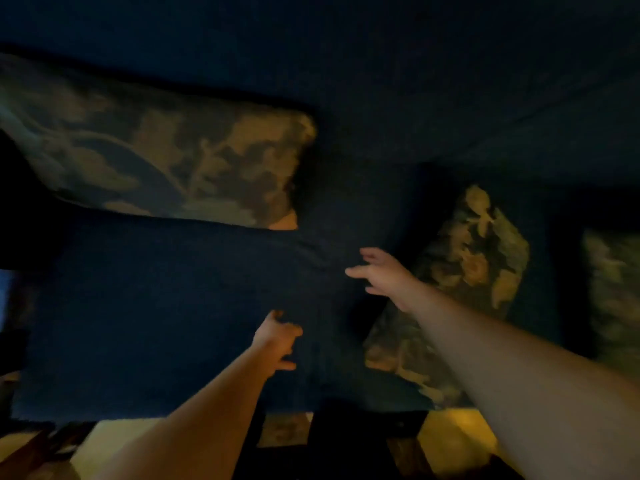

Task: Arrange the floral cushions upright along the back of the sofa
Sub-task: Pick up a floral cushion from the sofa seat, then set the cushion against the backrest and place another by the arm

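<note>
Both forearms fill the near foreground, reaching out over the dark blue sofa (156, 306). Right hand (382, 275) is spread wide, fingers splayed, holding nothing, just beside the upper left edge of the middle floral cushion (464, 271). Left hand (278, 337) has fingers loosely curled, and whether they touch or pinch the dark seat fabric can't be told; dim and blurred.

Task things: three floral cushions visible. Middle one sits tilted on a corner, diamond-wise, slumped on the seat toward the front edge, its lower part hidden behind the right forearm. Not upright, not against the back. Large floral cushion (156, 157) on the left lies along the backrest, long side across, looks leaned back; hard to say if it counts as properly upright. Third floral cushion (613, 289) is cut off at the right frame edge, position unclear.

Progress, as a judgement: early to middle. Left cushion maybe placed already. Middle cushion clearly still to do, likely the one being reached for now. Right one unknown. Left to do: grasp the tilted cushion, stand it square against the backrest, check the edge one.

Outward: yellowish floor (460, 434) below the sofa front, some dark shapes there, not identifiable. Lighting very low throughout.
</note>
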